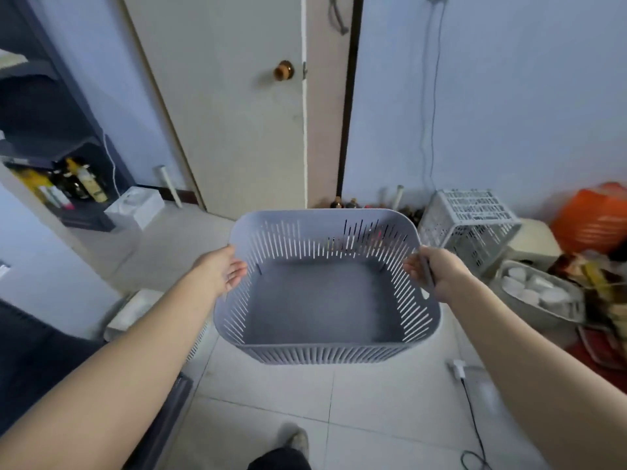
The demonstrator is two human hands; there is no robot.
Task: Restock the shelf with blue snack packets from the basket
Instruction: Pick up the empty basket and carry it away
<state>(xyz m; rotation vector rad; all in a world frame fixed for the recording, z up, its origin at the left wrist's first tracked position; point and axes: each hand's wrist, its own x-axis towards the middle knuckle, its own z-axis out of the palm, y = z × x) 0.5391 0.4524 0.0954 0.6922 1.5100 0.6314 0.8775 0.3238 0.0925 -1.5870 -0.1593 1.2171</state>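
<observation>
I count one grey slotted plastic basket (pixel 319 300): right hand (pixel 437 273) grips its right rim; left hand (pixel 220 271), fingers relaxed, touches its left rim.

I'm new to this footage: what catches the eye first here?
An empty grey basket held up over the tiled floor, centre frame: the right hand grips its right rim, the left hand touches its left side. Behind stands a pale door with a brass knob.
</observation>
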